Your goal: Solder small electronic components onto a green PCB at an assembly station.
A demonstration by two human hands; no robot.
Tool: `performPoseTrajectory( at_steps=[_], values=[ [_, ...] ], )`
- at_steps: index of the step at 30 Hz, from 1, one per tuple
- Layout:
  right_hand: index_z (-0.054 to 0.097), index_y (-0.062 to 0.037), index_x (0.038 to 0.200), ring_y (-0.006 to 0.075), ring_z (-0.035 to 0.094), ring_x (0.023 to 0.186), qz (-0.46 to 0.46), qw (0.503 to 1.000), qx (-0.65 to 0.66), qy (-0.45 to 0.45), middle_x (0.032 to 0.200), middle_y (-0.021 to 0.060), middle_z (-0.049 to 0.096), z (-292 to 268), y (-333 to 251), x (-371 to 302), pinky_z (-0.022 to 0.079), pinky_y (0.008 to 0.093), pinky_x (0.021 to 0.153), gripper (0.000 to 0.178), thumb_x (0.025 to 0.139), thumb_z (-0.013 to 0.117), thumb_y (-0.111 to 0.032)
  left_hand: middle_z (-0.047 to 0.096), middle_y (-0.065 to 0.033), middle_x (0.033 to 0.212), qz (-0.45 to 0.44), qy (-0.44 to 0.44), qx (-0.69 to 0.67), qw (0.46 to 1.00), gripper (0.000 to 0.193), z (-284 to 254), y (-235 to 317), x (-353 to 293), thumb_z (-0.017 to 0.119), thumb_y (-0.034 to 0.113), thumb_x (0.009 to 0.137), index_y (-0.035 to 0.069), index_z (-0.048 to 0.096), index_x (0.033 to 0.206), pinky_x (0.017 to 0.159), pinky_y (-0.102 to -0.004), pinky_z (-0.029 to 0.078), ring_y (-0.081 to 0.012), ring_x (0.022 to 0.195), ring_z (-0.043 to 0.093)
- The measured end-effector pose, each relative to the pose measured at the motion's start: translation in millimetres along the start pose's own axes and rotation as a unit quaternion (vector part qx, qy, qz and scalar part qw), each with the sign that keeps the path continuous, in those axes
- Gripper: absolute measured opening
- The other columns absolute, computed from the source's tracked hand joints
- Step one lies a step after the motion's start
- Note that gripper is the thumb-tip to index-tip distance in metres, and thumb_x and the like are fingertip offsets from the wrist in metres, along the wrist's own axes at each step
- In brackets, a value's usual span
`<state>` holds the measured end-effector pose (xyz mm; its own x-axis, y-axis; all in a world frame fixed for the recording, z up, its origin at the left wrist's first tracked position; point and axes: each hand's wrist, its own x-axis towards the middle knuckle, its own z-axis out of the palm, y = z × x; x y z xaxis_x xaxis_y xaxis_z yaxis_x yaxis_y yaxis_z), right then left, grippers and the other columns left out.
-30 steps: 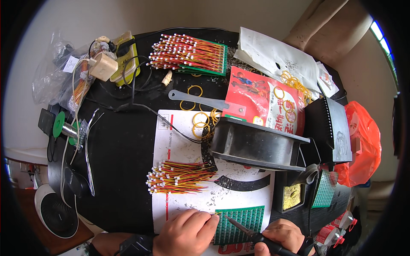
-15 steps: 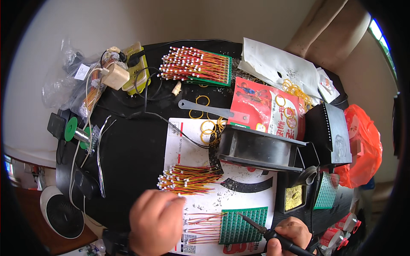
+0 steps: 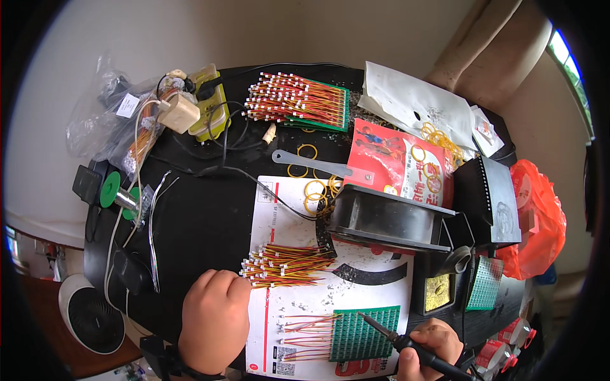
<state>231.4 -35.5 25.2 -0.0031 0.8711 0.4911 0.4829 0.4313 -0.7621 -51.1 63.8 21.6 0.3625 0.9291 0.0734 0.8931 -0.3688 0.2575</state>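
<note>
My right hand (image 3: pixel 433 348) is closed round the handle of a soldering iron (image 3: pixel 401 343). Its tip lies over the upper part of a green circuit board panel (image 3: pixel 365 333) with rows of small pads. From the panel's left edge several thin red and yellow wires (image 3: pixel 308 324) with white connectors stick out. My left hand (image 3: pixel 216 317) is beside the lower left of a pile of loose connector wires (image 3: pixel 286 265), knuckles up and fingers curled. Its fingertips are hidden, so anything in them does not show.
A black fume extractor (image 3: pixel 387 219) stands behind the panel. Right of it are a tip-cleaning tray (image 3: pixel 438 293) and another green panel (image 3: pixel 485 284). Finished-looking wired panels (image 3: pixel 298 98) are stacked at the back. A solder spool (image 3: pixel 121 195) and cables lie left.
My left hand has moved left, away from the panel's wires, to beside the loose wire pile. The soldering iron stays over the panel. The view has shifted slightly.
</note>
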Motion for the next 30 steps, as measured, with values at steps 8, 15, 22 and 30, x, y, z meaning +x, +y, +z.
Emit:
performPoseTrajectory(
  at_steps=[8,15,22,30],
  values=[
    [0.059,0.0105,0.095,0.0260,0.055,0.055,0.013,1.000,-0.011,-0.009,0.073,0.0177,0.058,-5.0,-3.4,2.7,0.046,0.0368,0.052,0.014,0.087,0.067,0.001,0.062,-0.0127,0.080,0.005,-0.003,-0.074,0.997,0.017,-20.0,-12.3,6.0,0.075,-0.001,0.073,0.001,0.067,0.087,0.069,-0.0429,0.050,-0.0335,0.077,0.061],
    [0.059,0.0098,0.096,0.0254,0.054,0.053,0.019,1.000,-0.014,-0.004,0.070,0.0166,0.057,-3.9,-3.0,3.2,0.046,0.0362,0.051,0.015,0.087,0.067,0.001,0.064,-0.0121,0.080,-0.004,0.047,-0.165,0.985,0.013,-20.6,-8.9,4.5,0.075,-0.004,0.073,0.000,0.071,0.084,0.064,-0.0397,0.051,-0.0304,0.071,0.064],
    [0.059,0.0095,0.096,0.0245,0.053,0.051,0.020,1.000,0.006,-0.014,0.067,0.0153,0.056,-4.5,-6.1,5.6,0.045,0.0355,0.051,0.015,0.086,0.067,0.003,0.071,-0.0122,0.095,-0.028,-0.158,-0.536,0.829,0.014,-2.3,19.9,-4.7,0.069,-0.006,0.089,-0.004,0.070,0.103,0.075,-0.0290,0.051,-0.0158,0.086,0.066],
    [0.059,0.0075,0.092,0.0245,0.052,0.050,0.026,1.000,-0.003,-0.006,0.065,0.0144,0.056,-1.7,-8.3,7.7,0.042,0.0347,0.049,0.014,0.085,0.069,0.002,0.070,-0.0115,0.093,0.016,-0.095,-0.478,0.873,0.009,11.0,35.1,-2.0,0.071,-0.005,0.089,-0.003,0.075,0.097,0.076,-0.0287,0.054,-0.0180,0.084,0.068]
  ],
)
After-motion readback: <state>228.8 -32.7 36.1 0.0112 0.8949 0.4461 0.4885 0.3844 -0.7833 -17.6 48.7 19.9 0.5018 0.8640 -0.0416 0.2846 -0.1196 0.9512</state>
